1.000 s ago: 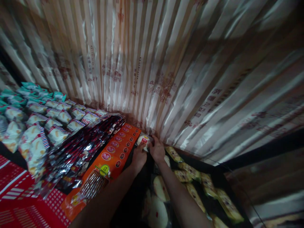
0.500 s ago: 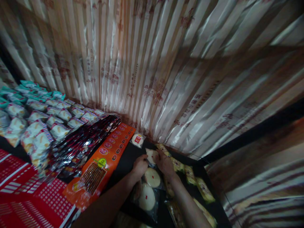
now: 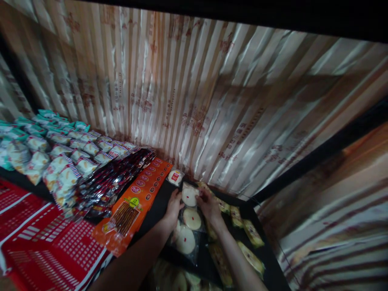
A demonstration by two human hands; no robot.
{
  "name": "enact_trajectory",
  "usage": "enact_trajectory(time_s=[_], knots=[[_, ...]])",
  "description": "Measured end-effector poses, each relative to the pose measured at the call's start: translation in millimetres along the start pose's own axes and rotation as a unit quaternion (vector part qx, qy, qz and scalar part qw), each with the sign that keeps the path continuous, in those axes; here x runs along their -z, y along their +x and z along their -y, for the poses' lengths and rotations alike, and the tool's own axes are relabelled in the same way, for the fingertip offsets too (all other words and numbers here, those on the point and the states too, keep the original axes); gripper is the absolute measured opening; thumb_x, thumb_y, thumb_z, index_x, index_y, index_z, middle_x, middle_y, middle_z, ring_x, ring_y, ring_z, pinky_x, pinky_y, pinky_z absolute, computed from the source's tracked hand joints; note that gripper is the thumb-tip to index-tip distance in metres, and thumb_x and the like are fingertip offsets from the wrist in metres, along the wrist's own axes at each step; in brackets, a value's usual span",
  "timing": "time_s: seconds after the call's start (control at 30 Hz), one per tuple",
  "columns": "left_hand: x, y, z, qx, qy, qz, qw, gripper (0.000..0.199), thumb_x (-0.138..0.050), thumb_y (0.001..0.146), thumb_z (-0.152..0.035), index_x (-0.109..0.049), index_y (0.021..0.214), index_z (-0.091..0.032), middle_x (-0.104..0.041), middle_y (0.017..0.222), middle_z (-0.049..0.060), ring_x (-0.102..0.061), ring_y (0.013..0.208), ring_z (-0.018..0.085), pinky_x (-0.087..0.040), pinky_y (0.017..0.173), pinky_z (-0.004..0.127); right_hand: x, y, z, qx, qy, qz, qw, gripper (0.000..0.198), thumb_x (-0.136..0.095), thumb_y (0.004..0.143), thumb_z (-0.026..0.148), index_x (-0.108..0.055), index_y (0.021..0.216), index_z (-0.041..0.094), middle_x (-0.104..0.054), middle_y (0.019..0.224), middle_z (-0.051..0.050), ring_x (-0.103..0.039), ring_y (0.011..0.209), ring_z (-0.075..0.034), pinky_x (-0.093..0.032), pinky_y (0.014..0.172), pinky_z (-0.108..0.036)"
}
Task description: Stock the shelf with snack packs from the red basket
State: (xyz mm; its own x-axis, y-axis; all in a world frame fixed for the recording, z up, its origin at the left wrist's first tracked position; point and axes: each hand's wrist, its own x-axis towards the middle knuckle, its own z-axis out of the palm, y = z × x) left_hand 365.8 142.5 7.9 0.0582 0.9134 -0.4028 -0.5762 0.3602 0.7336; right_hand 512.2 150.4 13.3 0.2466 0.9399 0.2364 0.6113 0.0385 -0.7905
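Note:
My left hand (image 3: 173,205) and my right hand (image 3: 209,205) both grip a clear packet holding a round pale cake (image 3: 189,195), low on a dark shelf surface (image 3: 163,197). A smaller round cake packet (image 3: 175,177) lies just beyond it, against the striped backing. Two more round cake packets (image 3: 192,219) (image 3: 185,240) lie in a row between my forearms, toward me.
A long orange snack packet (image 3: 140,195) lies left of my hands, then dark red foil packets (image 3: 110,184), white striped packets (image 3: 65,169) and teal packets (image 3: 45,119). Yellow-green packets (image 3: 250,233) run along the right. A shiny striped curtain-like backing (image 3: 194,101) rises behind. Red printed boxes (image 3: 45,242) sit lower left.
My hands left the small packet at the back, drew toward me, and now hold a second round cake packet just behind the row. The camera view shifted upward slightly.

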Motion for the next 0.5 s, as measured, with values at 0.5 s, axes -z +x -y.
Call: enact_trajectory(time_s=[0.5], knots=[[31,-1,-15,-0.027,-0.085,-0.063,0.994,0.036,-0.051,0.067,0.005,-0.047,0.095,-0.017,-0.061,0.069,0.0,-0.061,0.057,0.011,-0.049,0.06,0.022,-41,-67,32,0.133,-0.043,0.019,0.99,0.029,-0.042,0.072,0.012,-0.066,0.084,0.022,-0.054,0.117,-0.007,-0.054,0.106,-0.02,-0.045,0.09,-0.037]])
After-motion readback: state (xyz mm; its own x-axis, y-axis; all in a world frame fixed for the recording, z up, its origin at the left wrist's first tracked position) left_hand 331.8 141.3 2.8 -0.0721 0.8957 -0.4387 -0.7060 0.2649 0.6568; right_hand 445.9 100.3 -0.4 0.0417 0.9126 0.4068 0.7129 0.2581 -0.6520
